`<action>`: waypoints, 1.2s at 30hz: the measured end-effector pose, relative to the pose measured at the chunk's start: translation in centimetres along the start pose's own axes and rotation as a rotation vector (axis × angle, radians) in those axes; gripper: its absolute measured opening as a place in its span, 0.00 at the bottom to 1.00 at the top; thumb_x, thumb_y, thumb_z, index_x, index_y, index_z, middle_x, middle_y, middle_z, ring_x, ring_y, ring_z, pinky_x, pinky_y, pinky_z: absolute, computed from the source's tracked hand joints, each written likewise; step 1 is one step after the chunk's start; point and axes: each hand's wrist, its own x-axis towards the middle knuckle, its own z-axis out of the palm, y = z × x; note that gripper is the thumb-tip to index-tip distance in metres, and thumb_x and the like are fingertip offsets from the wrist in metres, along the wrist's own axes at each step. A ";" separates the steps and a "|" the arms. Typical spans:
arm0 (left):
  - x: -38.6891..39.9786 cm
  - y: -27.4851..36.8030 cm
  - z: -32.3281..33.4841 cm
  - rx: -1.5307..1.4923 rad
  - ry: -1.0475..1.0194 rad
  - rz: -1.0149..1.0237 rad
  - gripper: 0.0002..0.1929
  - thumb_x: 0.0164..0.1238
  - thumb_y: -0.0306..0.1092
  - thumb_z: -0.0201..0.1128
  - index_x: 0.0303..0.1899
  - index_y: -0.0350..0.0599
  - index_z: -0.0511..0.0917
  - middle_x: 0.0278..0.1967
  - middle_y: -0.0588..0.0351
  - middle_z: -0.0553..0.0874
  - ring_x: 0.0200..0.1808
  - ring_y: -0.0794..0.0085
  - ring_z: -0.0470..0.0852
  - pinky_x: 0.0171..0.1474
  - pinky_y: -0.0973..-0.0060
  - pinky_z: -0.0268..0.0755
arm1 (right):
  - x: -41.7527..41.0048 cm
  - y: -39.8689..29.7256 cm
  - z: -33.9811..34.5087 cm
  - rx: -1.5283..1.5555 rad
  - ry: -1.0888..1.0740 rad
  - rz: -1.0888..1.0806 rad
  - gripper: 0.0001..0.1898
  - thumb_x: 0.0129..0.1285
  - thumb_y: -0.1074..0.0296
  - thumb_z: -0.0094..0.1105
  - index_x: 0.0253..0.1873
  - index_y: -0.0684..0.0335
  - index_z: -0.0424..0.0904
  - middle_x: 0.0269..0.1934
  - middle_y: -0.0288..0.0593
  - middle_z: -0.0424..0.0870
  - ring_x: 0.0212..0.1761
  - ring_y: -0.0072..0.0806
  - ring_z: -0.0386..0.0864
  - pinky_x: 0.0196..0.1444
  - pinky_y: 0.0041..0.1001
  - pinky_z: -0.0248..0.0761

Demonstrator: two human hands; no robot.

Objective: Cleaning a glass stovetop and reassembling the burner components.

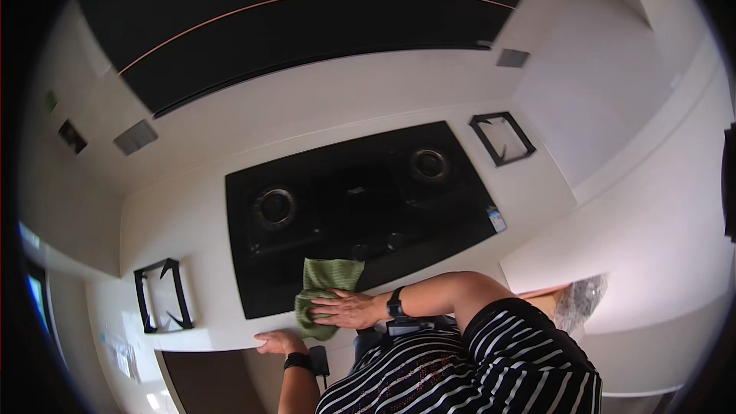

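Observation:
Under my right hand (348, 309) lies a green cloth (333, 273), pressed flat with the fingers spread over it. The cloth covers part of the front edge of a black glass gas hob (356, 213) and hangs over onto the white countertop (207, 299). The hob's left burner (275, 207) and right burner (429, 165) are bare of pan supports. My left hand (280, 342) rests at the countertop's front edge, left of the cloth; its fingers are partly hidden.
One black pan support (185, 293) stands on the counter left of the hob, another (530, 144) to its right. A black range hood (322, 29) overhangs the back. Below the counter at left is a dark opening (207, 379). Clear plastic wrapping (579, 302) lies at the right.

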 end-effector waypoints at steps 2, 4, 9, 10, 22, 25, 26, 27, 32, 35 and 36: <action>-1.1 0.9 0.1 -0.051 -0.064 0.010 0.35 0.75 0.62 0.42 0.63 0.35 0.56 0.55 0.30 0.75 0.53 0.41 0.80 0.54 0.50 0.74 | -6.0 1.2 -0.6 0.040 -0.019 0.006 0.30 0.70 0.61 0.47 0.76 0.48 0.55 0.78 0.41 0.49 0.82 0.38 0.38 0.78 0.50 0.33; -1.8 0.7 0.3 -0.053 -0.099 0.043 0.34 0.74 0.63 0.43 0.62 0.38 0.58 0.53 0.31 0.77 0.52 0.42 0.81 0.54 0.50 0.75 | -12.2 2.2 -0.3 0.040 -0.034 0.045 0.31 0.70 0.59 0.48 0.77 0.46 0.53 0.79 0.39 0.47 0.82 0.36 0.36 0.78 0.52 0.31; 0.6 -1.7 0.5 0.052 -0.068 0.116 0.33 0.72 0.62 0.48 0.59 0.37 0.66 0.56 0.31 0.78 0.55 0.41 0.80 0.56 0.49 0.76 | -27.7 1.4 0.3 -0.012 0.002 0.398 0.30 0.72 0.58 0.45 0.77 0.40 0.51 0.79 0.35 0.47 0.82 0.33 0.37 0.79 0.53 0.28; -0.1 -1.4 0.4 0.025 -0.102 0.098 0.33 0.72 0.63 0.48 0.59 0.38 0.67 0.55 0.35 0.79 0.53 0.43 0.81 0.54 0.51 0.76 | -31.0 1.2 0.2 -0.020 0.033 0.502 0.29 0.73 0.57 0.44 0.77 0.40 0.52 0.79 0.34 0.48 0.82 0.33 0.38 0.78 0.54 0.28; -5.6 -14.5 -11.7 -0.005 -0.720 -0.336 0.35 0.72 0.72 0.27 0.38 0.52 0.74 0.33 0.59 0.82 0.32 0.62 0.80 0.27 0.65 0.67 | -63.1 9.5 0.6 -0.248 0.477 1.351 0.24 0.73 0.53 0.41 0.72 0.46 0.62 0.75 0.38 0.56 0.79 0.38 0.48 0.75 0.56 0.43; -12.9 -18.0 -13.1 0.084 -0.814 -0.422 0.30 0.75 0.66 0.32 0.52 0.46 0.65 0.49 0.53 0.71 0.47 0.57 0.73 0.45 0.60 0.62 | -66.0 14.4 0.8 -0.194 0.689 1.557 0.25 0.71 0.54 0.44 0.72 0.47 0.62 0.76 0.40 0.55 0.79 0.42 0.46 0.73 0.61 0.43; -16.0 -17.9 -13.3 0.080 -0.830 -0.448 0.30 0.76 0.64 0.34 0.56 0.44 0.62 0.54 0.51 0.68 0.53 0.55 0.71 0.51 0.58 0.60 | -64.1 15.5 0.2 -0.151 0.695 1.778 0.26 0.70 0.54 0.45 0.71 0.47 0.63 0.76 0.42 0.54 0.79 0.45 0.45 0.72 0.65 0.41; -18.9 -17.3 -13.6 0.068 -0.840 -0.459 0.30 0.77 0.62 0.35 0.61 0.42 0.59 0.59 0.49 0.64 0.58 0.53 0.68 0.56 0.56 0.59 | -62.0 16.6 -1.1 -0.103 0.698 1.994 0.26 0.69 0.55 0.47 0.71 0.48 0.64 0.76 0.43 0.53 0.79 0.48 0.44 0.70 0.68 0.40; -22.2 -16.7 -11.4 -0.123 -0.585 -0.197 0.33 0.72 0.67 0.45 0.47 0.39 0.73 0.31 0.54 0.77 0.27 0.66 0.79 0.25 0.73 0.69 | -47.7 12.8 -0.1 -0.193 0.621 1.239 0.29 0.64 0.53 0.54 0.69 0.49 0.66 0.75 0.48 0.54 0.78 0.52 0.47 0.66 0.74 0.39; -25.4 -12.8 -8.1 -0.071 -0.605 0.101 0.28 0.74 0.62 0.49 0.36 0.41 0.76 0.23 0.60 0.75 0.15 0.76 0.69 0.17 0.81 0.58 | -46.2 10.3 -0.4 -0.070 0.689 0.898 0.29 0.68 0.53 0.52 0.72 0.47 0.62 0.73 0.47 0.58 0.77 0.46 0.52 0.69 0.66 0.46; -26.0 -11.5 -6.9 -0.083 -0.578 0.183 0.27 0.74 0.61 0.50 0.33 0.42 0.76 0.22 0.61 0.73 0.14 0.78 0.67 0.16 0.81 0.56 | -47.0 10.8 0.1 -0.085 0.682 0.783 0.28 0.68 0.53 0.52 0.72 0.47 0.63 0.73 0.46 0.59 0.76 0.45 0.53 0.68 0.65 0.49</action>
